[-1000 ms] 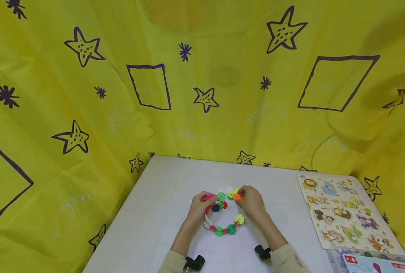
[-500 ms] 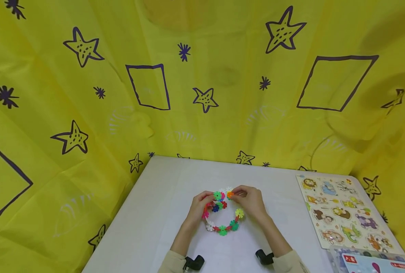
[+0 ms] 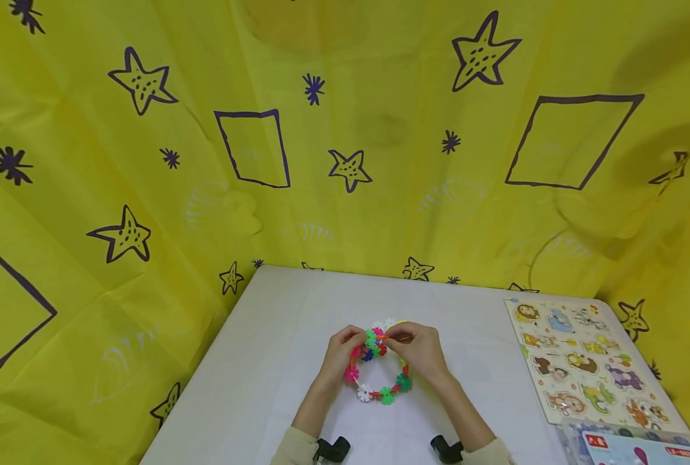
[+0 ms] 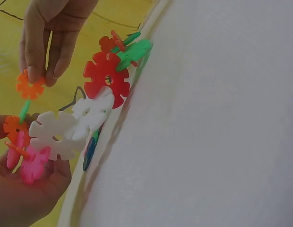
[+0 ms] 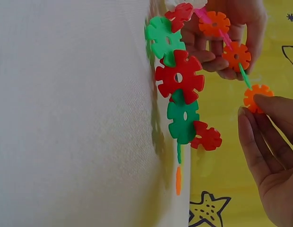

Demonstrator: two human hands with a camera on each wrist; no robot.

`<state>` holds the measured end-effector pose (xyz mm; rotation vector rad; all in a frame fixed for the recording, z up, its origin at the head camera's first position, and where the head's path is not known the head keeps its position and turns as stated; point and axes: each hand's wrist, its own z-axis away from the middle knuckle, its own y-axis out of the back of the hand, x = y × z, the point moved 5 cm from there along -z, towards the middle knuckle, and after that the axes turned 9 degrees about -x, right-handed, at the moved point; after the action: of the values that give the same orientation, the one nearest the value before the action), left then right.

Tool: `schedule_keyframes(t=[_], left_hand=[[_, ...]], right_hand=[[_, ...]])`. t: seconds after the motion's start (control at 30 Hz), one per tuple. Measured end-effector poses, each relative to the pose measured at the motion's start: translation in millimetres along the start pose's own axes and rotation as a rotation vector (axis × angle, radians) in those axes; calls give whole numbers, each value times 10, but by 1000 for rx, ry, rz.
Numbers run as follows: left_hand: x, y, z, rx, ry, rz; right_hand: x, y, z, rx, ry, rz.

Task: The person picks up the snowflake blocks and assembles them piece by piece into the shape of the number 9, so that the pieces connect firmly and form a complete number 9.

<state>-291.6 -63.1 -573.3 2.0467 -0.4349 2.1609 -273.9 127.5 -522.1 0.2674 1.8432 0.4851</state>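
Flower-disc chain (image 3: 387,395) was held over the white table (image 3: 263,361); at the table's near right side a clear plastic box (image 3: 572,445) was partly cut off by the edge of view, with small bluish and dark pieces (image 3: 606,431) seen inside along its far side; much of its content was hidden by a red and light-blue label (image 3: 641,452); just beyond the box a board (image 3: 568,352) was laid, covered with rows of animal figures.

Between the two hands the chain was stretched at its upper part, while its curve was seen between the forearms, on the person's side of the fingers; by the left hand (image 3: 340,352) its pink and orange discs were gripped; by the right hand (image 3: 423,349) an orange disc (image 5: 255,94) was pinched between thumb and fingertips, joined through a green disc (image 5: 245,75) to another orange disc (image 5: 236,56) beside the left fingers; whether the chain touched the table could not be told.
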Motion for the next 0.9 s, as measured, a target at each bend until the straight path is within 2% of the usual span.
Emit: schedule_keyframes(t=[0.3, 0.53, 0.73, 0.9], left_hand=[[1, -22, -2, 8, 1, 30], [-42, -40, -2, -1, 8, 90], [-52, -23, 9, -3, 7, 94], [-12, -32, 30, -17, -13, 138]], right_hand=[[-16, -21, 25, 10, 24, -1], [-13, -30, 42, 45, 39, 2], [10, -59, 35, 40, 74, -36], [31, -58, 31, 38, 76, -68]])
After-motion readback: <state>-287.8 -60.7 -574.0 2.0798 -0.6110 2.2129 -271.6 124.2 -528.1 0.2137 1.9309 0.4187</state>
